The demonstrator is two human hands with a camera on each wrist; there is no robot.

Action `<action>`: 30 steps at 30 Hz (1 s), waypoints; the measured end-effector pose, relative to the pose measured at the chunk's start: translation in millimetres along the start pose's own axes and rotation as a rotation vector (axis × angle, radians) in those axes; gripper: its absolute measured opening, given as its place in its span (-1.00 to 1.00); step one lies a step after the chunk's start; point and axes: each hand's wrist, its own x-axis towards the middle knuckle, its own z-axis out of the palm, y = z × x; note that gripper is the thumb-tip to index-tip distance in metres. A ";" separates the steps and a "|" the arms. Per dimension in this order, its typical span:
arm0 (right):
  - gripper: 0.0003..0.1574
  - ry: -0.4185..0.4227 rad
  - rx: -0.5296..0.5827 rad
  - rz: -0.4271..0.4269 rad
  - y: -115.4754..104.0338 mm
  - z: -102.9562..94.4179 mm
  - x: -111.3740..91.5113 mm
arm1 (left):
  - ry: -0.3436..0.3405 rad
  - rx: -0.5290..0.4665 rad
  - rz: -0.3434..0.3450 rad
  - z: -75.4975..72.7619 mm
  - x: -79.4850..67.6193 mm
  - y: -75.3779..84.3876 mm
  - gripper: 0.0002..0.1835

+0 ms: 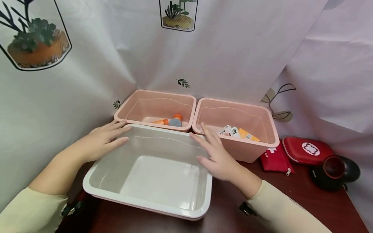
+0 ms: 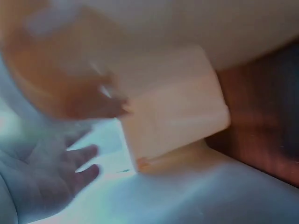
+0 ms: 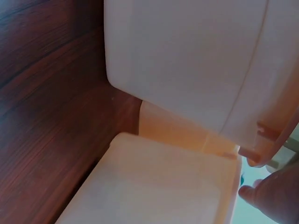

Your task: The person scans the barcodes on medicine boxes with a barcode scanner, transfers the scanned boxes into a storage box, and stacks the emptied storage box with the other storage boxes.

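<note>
A large white plastic bin point(image 1: 147, 205) stands in front of me in the head view, its inside bare. My left hand point(image 1: 102, 142) is at its far left corner, fingers extended and fingertips right at the rim. Over the right side of the bin my right hand point(image 1: 218, 160) spreads its fingers, the longest reaching toward the pink bin behind. The left wrist view is blurred, with the left hand point(image 2: 51, 172) at its lower left. In the right wrist view only part of the right hand point(image 3: 275, 196) shows, beside the bins' outer walls.
Against the curtain point(image 1: 233, 51) stand a left pink bin point(image 1: 145, 94) with orange-capped containers point(image 1: 176, 121) and a right pink bin point(image 1: 247, 152) with small boxes point(image 1: 230, 131). Farther right lie a red pouch point(image 1: 275, 160), a red case point(image 1: 306, 150) and a black device point(image 1: 332, 173) on the dark wooden table point(image 1: 314, 207).
</note>
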 end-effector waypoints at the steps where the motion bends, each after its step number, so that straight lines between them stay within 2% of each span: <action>1: -0.11 -0.004 -0.007 0.004 -2.0 2.2 3.0 | -0.030 -0.027 -0.026 -2.5 -4.0 3.2 -0.34; 4: -0.09 -0.008 -0.030 0.003 -6.8 7.1 12.5 | -0.094 -0.110 -0.070 -6.0 -13.6 11.0 -0.33; 10: -0.13 -0.018 -0.046 -0.004 -12.0 16.3 29.6 | -0.131 -0.102 -0.107 -1.4 -20.8 12.5 -0.29; 13: -0.14 -0.035 -0.038 0.002 -14.2 22.3 36.4 | -0.131 -0.096 -0.125 -0.5 -22.7 5.6 -0.28; 20: -0.13 -0.081 -0.095 0.025 -21.7 33.8 55.0 | -0.122 -0.160 -0.175 -4.9 -24.1 -20.8 -0.25; 24: -0.12 -0.112 -0.107 0.035 -27.7 38.6 65.1 | -0.133 -0.137 -0.207 -10.7 -23.5 -28.7 -0.22; 27: -0.07 -0.138 -0.097 0.032 -28.9 35.3 68.2 | -0.142 -0.090 -0.222 -14.8 -22.0 -24.1 -0.21; 30: -0.03 -0.158 -0.081 0.002 -25.7 23.2 64.6 | -0.116 -0.057 -0.167 -15.1 -21.5 -6.0 -0.22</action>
